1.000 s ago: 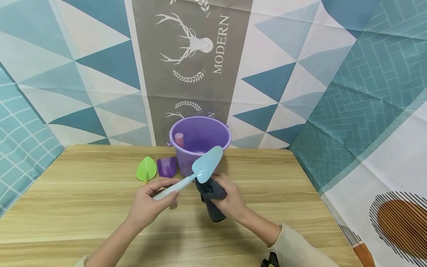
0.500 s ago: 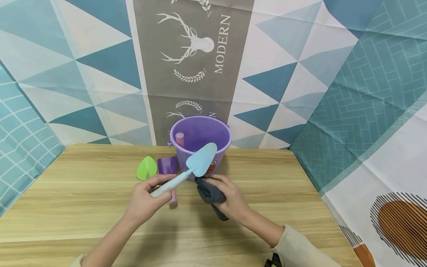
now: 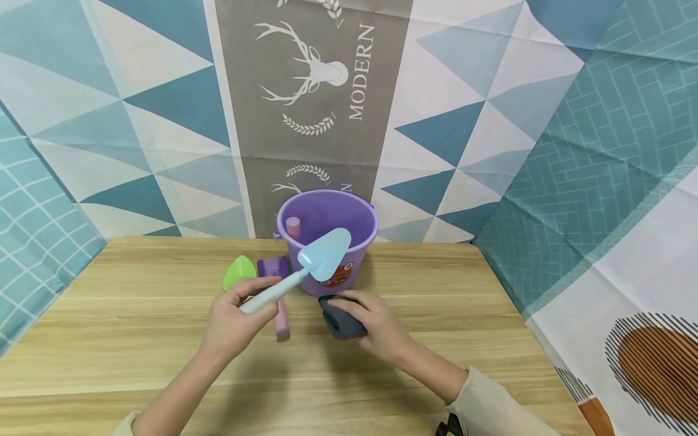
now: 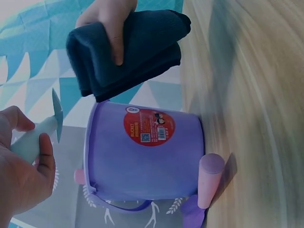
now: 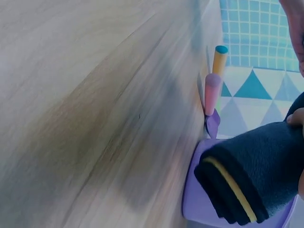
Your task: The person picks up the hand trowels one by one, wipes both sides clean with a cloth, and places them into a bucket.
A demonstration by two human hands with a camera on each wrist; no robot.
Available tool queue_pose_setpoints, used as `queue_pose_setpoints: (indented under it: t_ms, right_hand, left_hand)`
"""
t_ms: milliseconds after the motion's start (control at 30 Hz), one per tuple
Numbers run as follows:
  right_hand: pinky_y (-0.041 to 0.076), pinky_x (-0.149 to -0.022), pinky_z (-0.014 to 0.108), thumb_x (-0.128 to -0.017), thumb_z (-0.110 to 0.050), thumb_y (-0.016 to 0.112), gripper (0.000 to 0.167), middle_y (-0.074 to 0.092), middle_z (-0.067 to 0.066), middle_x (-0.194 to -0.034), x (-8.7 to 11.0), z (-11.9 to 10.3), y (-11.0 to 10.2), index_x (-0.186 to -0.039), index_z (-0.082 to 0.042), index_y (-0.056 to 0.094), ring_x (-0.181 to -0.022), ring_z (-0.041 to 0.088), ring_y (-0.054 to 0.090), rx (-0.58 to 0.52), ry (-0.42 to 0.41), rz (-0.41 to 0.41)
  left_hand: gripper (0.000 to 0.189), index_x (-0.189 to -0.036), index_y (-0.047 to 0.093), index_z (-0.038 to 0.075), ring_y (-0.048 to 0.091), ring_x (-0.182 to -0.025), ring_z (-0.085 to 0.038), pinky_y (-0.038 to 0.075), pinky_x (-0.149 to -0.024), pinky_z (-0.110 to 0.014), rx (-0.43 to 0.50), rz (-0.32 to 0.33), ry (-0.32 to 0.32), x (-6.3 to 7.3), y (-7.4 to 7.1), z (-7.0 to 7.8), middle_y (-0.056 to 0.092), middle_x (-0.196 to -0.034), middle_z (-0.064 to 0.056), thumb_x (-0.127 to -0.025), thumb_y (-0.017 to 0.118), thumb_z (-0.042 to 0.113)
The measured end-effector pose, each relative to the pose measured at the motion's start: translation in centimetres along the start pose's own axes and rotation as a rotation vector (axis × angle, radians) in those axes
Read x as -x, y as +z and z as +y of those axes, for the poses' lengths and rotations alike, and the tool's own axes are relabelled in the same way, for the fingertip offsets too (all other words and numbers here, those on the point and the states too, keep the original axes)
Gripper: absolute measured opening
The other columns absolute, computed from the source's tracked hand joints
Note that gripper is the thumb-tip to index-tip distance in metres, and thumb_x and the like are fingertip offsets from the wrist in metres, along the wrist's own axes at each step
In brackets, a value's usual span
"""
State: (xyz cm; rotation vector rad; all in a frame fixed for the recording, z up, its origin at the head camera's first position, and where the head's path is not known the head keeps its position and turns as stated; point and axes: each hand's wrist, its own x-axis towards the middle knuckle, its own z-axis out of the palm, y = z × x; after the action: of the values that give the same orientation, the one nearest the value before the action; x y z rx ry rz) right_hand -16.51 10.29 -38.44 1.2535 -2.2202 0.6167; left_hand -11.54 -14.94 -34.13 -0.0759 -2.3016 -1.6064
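My left hand [image 3: 234, 321] holds a light blue toy trowel [image 3: 326, 254] by its pale handle, the blade pointing up and right in front of the bucket. In my right hand [image 3: 382, 324] is a folded dark grey cloth [image 3: 342, 319], gripped between thumb and fingers just below the blade. The left wrist view shows the cloth [image 4: 128, 47] hanging in folds, apart from the trowel [image 4: 42, 133]. Behind both hands stands a purple bucket [image 3: 311, 278] with a red label; a pink handle [image 3: 293, 227] sticks up inside it.
Left of the bucket lie a green toy shovel [image 3: 238, 270] and a purple scoop [image 3: 274, 266] with a pink handle [image 3: 282, 321]. The wooden table [image 3: 136, 339] meets a patterned cloth backdrop [image 3: 305, 139] behind the bucket.
The trowel has moved left and slightly up, away from the cloth. The cloth's hanging end has been gathered up into the right hand, and the bucket's red label has come into sight.
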Motion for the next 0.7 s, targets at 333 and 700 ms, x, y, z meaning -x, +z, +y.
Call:
queue_pose_setpoints:
  t_ms: [333, 700]
  right_hand:
    - [0.049, -0.082, 0.035, -0.066, -0.012, 0.083, 0.066, 0.056, 0.006, -0.124, 0.3, 0.0, 0.0, -0.126, -0.024, 0.057, -0.104, 0.021, 0.057, 0.189, -0.164, -0.068]
    - [0.048, -0.081, 0.033, -0.069, -0.025, 0.082, 0.061, 0.057, 0.006, -0.122, 0.5, 0.3, 0.3, -0.125, -0.025, 0.058, -0.102, 0.019, 0.057, 0.284, -0.253, -0.057]
  left_hand:
    - [0.03, -0.104, 0.072, 0.016, 0.052, -0.077, -0.01, 0.045, -0.057, -0.022, -0.005, 0.113, -0.059, -0.7, 0.1, 0.9, 0.063, -0.091, 0.014, -0.075, 0.075, 0.01]
    - [0.026, -0.103, 0.07, 0.012, 0.055, -0.069, -0.007, 0.046, -0.048, -0.021, 0.056, 0.158, 0.019, -2.1, -0.2, 1.1, 0.066, -0.091, 0.018, -0.077, 0.075, 0.011]
